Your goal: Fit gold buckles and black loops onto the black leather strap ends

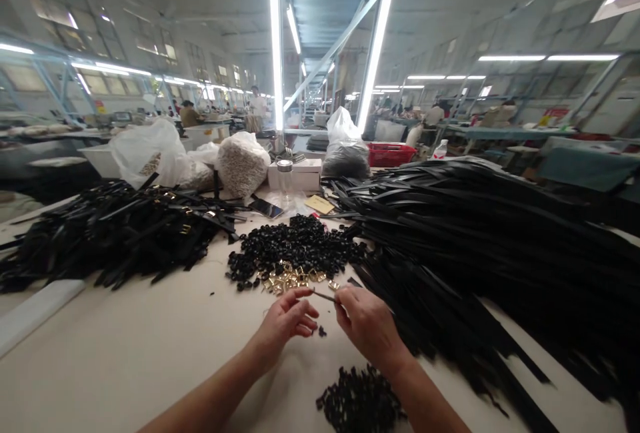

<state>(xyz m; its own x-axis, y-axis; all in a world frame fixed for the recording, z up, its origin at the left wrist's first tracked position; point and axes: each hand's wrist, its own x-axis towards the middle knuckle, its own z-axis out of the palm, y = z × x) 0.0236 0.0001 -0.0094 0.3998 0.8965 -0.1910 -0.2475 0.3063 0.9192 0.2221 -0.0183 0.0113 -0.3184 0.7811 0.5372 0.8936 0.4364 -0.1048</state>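
Observation:
Over the near middle of the table, my right hand [367, 323] is closed around one end of a thin dark strip-like piece [324, 295]; its exact kind is unclear. The other end points left, reaching the index fingertip of my left hand [287, 319]. The left fingers are apart, and I see nothing gripped between them. Just beyond both hands lie gold-coloured buckles [290, 276], in front of a heap of small black loops [300, 243]. A few black bits [321, 331] are on the table below the fingers. Beside my right forearm is a smaller pile of black loops [357, 399].
Long black straps [475, 233] cover the right side. Black straps with gold buckles [125, 226] are heaped at left. Behind stand filled plastic bags [243, 165], a glass jar [285, 176], a phone [267, 207] and a red basket [391, 154]. A white strip [43, 313] lies left.

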